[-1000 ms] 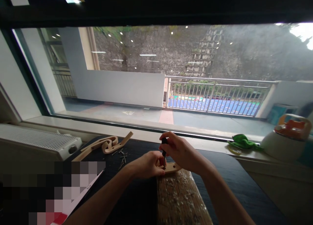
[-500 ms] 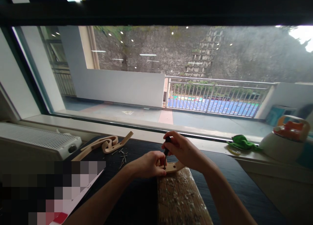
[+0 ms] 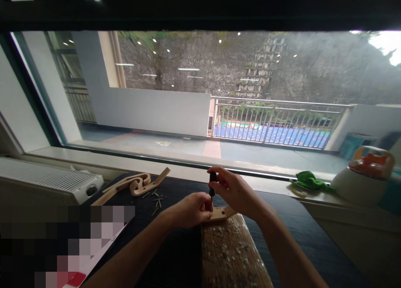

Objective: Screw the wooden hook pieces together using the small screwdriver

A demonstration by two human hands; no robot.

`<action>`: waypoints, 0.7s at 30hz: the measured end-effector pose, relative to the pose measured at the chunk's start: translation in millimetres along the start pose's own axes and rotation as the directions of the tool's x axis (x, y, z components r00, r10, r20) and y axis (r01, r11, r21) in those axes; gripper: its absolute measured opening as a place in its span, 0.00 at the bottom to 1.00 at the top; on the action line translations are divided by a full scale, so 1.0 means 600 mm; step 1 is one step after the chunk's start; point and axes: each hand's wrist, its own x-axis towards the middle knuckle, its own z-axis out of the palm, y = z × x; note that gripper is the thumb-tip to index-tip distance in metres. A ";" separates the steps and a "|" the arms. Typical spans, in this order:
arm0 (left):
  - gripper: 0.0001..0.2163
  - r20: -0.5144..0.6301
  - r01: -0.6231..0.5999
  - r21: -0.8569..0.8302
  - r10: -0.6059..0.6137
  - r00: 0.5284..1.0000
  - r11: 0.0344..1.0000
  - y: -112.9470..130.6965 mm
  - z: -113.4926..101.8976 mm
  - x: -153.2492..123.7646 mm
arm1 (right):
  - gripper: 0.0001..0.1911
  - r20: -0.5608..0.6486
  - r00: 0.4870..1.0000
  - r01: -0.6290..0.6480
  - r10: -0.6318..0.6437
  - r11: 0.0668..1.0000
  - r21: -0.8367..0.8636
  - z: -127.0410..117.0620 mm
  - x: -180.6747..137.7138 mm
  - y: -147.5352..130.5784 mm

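Note:
A black-handled screwdriver point(image 3: 212, 183) stands nearly upright in the fingers of my right hand point(image 3: 233, 188). Its shaft points down at a pale curved wooden piece point(image 3: 221, 214), which has a dark hole to the right of the tip. My left hand point(image 3: 196, 208) is closed on the left end of this piece, fingertips beside the screwdriver tip; a screw under the tip cannot be made out. The piece lies across the far end of a rough wooden block point(image 3: 232, 250) that looks wrapped in clear film.
On the dark table point(image 3: 180, 188), to the left, are several screws point(image 3: 157, 202) and more curved wooden pieces point(image 3: 140, 184). A heater point(image 3: 50, 181) stands at the left. On the sill at right are a green cloth point(image 3: 310, 181) and a white jug point(image 3: 357, 181).
The screwdriver has become more upright, and my right hand has shifted slightly with its fingers turned around the handle. My left hand stays on the wooden piece.

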 end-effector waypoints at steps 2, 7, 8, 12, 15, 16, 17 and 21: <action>0.05 -0.005 -0.009 0.004 0.009 1.000 1.000 0.001 -0.001 0.000 | 0.14 -0.012 1.000 0.003 -0.003 1.000 -0.026 -0.003 -0.001 -0.002; 0.05 0.000 -0.001 0.008 0.001 1.000 1.000 0.004 -0.002 -0.002 | 0.12 -0.018 1.000 -0.015 0.014 0.998 -0.055 -0.009 -0.001 -0.005; 0.06 -0.001 -0.001 0.005 0.001 1.000 1.000 0.005 -0.002 -0.002 | 0.12 -0.020 1.000 -0.019 0.018 0.998 -0.057 -0.010 -0.001 -0.005; 0.07 0.010 0.016 0.006 -0.016 1.000 1.000 0.004 -0.001 -0.002 | 0.14 -0.046 0.999 -0.018 0.016 0.999 -0.048 -0.006 0.000 -0.003; 0.09 0.016 0.025 0.013 -0.025 1.000 1.000 0.001 0.001 -0.001 | 0.17 -0.049 0.999 -0.002 0.000 1.000 -0.032 -0.003 0.000 -0.003; 0.09 0.017 0.024 0.010 -0.024 1.000 1.000 0.001 0.001 -0.001 | 0.18 -0.047 0.999 0.000 -0.002 1.000 -0.030 -0.003 0.000 -0.003; 0.09 0.019 0.021 0.005 -0.021 1.000 1.000 0.000 0.002 0.000 | 0.18 -0.044 0.999 0.002 -0.003 0.999 -0.033 -0.003 0.000 -0.003; 0.08 0.022 0.019 -0.002 -0.019 1.000 1.000 0.001 0.001 -0.001 | 0.15 -0.040 0.999 0.002 -0.004 0.999 -0.042 -0.007 0.000 -0.003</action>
